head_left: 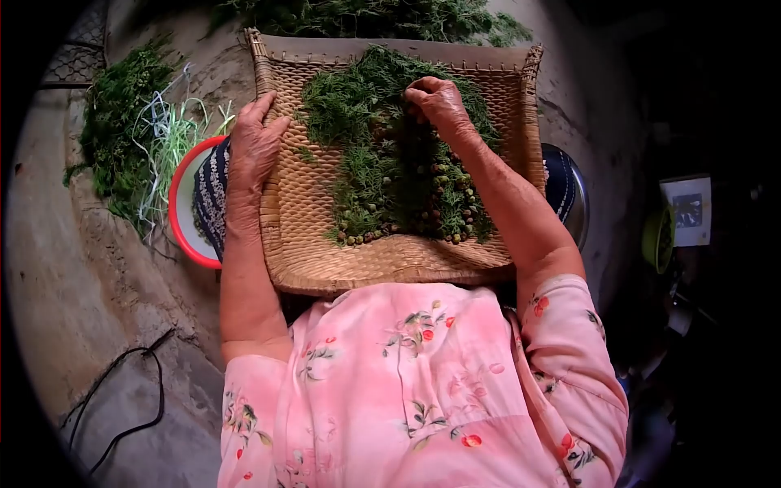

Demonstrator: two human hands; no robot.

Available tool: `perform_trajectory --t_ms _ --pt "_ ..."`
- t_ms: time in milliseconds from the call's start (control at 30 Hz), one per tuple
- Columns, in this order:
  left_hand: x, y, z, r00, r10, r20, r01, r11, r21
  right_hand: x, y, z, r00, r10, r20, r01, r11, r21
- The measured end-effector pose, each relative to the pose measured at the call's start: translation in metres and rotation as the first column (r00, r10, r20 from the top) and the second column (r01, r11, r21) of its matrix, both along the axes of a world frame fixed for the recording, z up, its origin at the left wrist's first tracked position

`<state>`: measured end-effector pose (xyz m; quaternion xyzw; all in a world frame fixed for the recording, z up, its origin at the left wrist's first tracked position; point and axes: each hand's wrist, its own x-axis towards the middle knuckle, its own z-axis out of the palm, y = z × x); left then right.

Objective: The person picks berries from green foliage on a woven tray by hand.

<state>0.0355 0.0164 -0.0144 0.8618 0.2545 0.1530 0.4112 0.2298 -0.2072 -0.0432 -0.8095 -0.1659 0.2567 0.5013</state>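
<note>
A woven winnowing basket (305, 244) rests across my lap, its straight far edge bound with a plain strip. Feathery green sprigs (346, 93) cover much of its middle, with small round green and brown seed cones (450, 195) gathered nearer to me. My left hand (255, 146) grips the basket's left rim, the thumb over the inner side. Over the sprigs in the upper part, my right hand (439, 104) is closed in a pinch, thumb and fingertips together. Whatever lies between those fingertips is too small to make out.
Left of my arm stands a red-rimmed basin (175, 195). Beyond it lie white and pale green plastic strings (167, 134) and a heap of greenery (118, 122). More greenery (350, 15) lies past the basket. A black cable (159, 390) curls on the floor; a green bowl (657, 240) sits right.
</note>
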Motion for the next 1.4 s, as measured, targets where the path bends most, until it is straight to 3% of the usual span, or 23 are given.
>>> perform_trajectory --t_ms 33,100,133,200,467,533,567,600,667,800,867,933,1033,1133,1167,1400 --pt "0.0 -0.001 0.001 1.0 0.001 0.0 -0.001 1.0 0.0 0.004 -0.001 -0.008 1.0 0.001 0.0 -0.001 1.0 0.0" --pt "-0.001 -0.002 0.004 1.0 0.0 -0.008 0.0 1.0 0.018 0.01 0.001 -0.03 0.964 0.033 0.263 -0.001 0.993 -0.12" --pt "-0.001 -0.001 0.004 1.0 0.003 -0.01 -0.003 1.0 0.02 0.012 0.004 -0.037 0.965 0.035 0.261 -0.004 0.993 -0.117" --pt "-0.001 -0.001 0.002 1.0 0.004 -0.003 -0.004 1.0 0.002 0.015 0.006 -0.044 0.789 0.18 0.588 -0.073 0.977 -0.201" --pt "-0.001 -0.002 0.003 1.0 -0.003 -0.013 0.003 0.998 0.058 -0.003 0.013 -0.031 0.762 0.218 0.61 -0.013 0.947 -0.321" --pt "-0.002 -0.002 0.004 1.0 -0.01 -0.022 0.011 0.998 0.066 0.0 0.01 -0.024 0.87 0.133 0.475 -0.13 0.991 -0.038" --pt "-0.002 -0.002 0.005 1.0 -0.007 -0.02 0.007 1.0 0.029 0.004 0.007 -0.018 0.975 0.087 0.203 -0.097 0.995 0.038" --pt "-0.002 -0.003 0.006 1.0 -0.003 -0.019 0.003 1.0 -0.009 0.002 0.003 0.002 0.985 0.099 -0.138 -0.076 0.983 0.167" --pt "-0.002 -0.005 0.008 1.0 0.0 -0.028 -0.001 1.0 -0.02 0.009 -0.001 0.0 0.89 0.115 -0.441 0.089 0.906 0.415" --pt "-0.002 -0.004 0.007 1.0 -0.001 -0.021 0.001 1.0 -0.001 0.002 0.006 0.002 0.839 0.144 -0.525 0.162 0.854 0.494" --pt "-0.002 -0.004 0.007 1.0 0.0 -0.02 0.0 1.0 0.008 0.0 0.01 -0.002 0.85 0.093 -0.519 0.156 0.896 0.416" --pt "-0.002 -0.004 0.007 1.0 0.001 -0.021 -0.001 1.0 0.016 0.0 0.015 -0.008 0.878 0.095 -0.47 0.118 0.907 0.404" --pt "-0.002 -0.005 0.009 0.999 0.003 -0.034 -0.004 1.0 -0.006 -0.007 0.027 -0.015 0.995 0.095 0.027 -0.098 0.985 0.143" --pt "-0.001 -0.006 0.01 0.999 0.013 -0.034 -0.014 1.0 -0.023 -0.01 0.035 -0.031 0.885 0.214 0.414 -0.205 0.977 -0.067" --pt "-0.001 -0.005 0.01 1.0 0.007 -0.026 -0.008 1.0 -0.024 -0.012 0.039 -0.03 0.859 0.264 0.438 -0.212 0.963 -0.164" --pt "-0.002 -0.004 0.006 1.0 0.012 -0.022 -0.012 0.999 -0.03 -0.011 0.037 -0.034 0.739 0.335 0.585 -0.206 0.938 -0.278"
